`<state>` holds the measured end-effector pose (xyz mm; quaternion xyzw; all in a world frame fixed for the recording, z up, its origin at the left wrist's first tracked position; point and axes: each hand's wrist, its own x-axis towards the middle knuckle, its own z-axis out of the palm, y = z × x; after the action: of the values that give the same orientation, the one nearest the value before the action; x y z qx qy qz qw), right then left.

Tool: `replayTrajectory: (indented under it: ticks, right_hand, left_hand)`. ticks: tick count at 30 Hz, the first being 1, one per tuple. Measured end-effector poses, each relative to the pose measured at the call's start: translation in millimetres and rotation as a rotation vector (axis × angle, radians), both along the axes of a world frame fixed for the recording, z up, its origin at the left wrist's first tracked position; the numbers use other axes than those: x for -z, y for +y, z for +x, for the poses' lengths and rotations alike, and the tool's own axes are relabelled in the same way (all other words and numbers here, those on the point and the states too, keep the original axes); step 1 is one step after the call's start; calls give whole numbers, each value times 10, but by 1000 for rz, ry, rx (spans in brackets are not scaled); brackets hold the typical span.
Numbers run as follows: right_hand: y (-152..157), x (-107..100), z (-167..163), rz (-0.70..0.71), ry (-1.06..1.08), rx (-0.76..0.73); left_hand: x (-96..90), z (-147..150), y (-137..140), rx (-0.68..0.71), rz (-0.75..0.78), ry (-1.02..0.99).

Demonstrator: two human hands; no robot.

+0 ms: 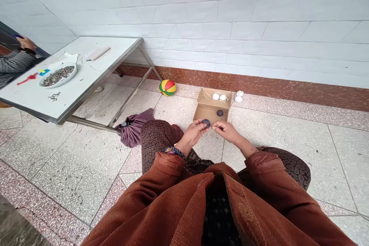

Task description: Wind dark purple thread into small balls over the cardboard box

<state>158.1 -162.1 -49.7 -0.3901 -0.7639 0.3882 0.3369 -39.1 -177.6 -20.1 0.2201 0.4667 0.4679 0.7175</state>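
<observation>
My left hand (192,134) pinches a small dark round knitted or crocheted piece (205,123) between thumb and fingers. Close beside it, the fingers of my right hand (229,132) are pressed together at the piece's right edge; what they grip is too small to make out. Just beyond both hands lies an open cardboard box (208,113). Inside it, a dark ball of yarn (220,113) rests toward the right, and white balls of yarn (216,95) sit by the far flap.
More white balls (239,98) lie right of the box by the wall. A colourful ball (167,87) and a purple cloth bundle (137,127) are on the floor. At left, a table (95,65) bears a dish of seeds (59,75); another person's arm (17,61) shows behind it.
</observation>
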Motion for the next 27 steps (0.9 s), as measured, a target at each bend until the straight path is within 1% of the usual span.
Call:
replayTrajectory:
  ticks: [3,5,8,9,11,13,15,17,20,24,27]
  right_hand:
    - [-34,-101,1,-20,37,-90]
    - [-34,-153,2,-20,78,-93]
    - [6,-163,10,-12,150,-14]
    - [26,-144,16,-20,168,21]
    - [66,-75,29,-64,179,88]
    - [94,16,38,-118,147,142]
    - [105,101,37,-129,89,177]
    - [97,162,19,-85,30,174]
    - [59,192,-26,3,-42,127]
    - [-2,137,-63,53,-84,13]
    - [-35,46,-55,46,-38,-96]
  left_hand:
    - [49,-2,-18,37,22,166]
    - [68,15,-45,126,73,257]
    - [61,58,-86,307,181,279]
    - [47,72,-97,350,216,256]
    - [1,92,-111,392,270,190]
    - [-54,99,-116,378,285,120]
    - [-100,95,-111,323,250,46]
    - [-122,85,-99,242,180,-26]
    - [-110,62,-73,130,89,-95]
    - [-38,14,-36,61,67,-52]
    - [28,-13,-21,55,101,99]
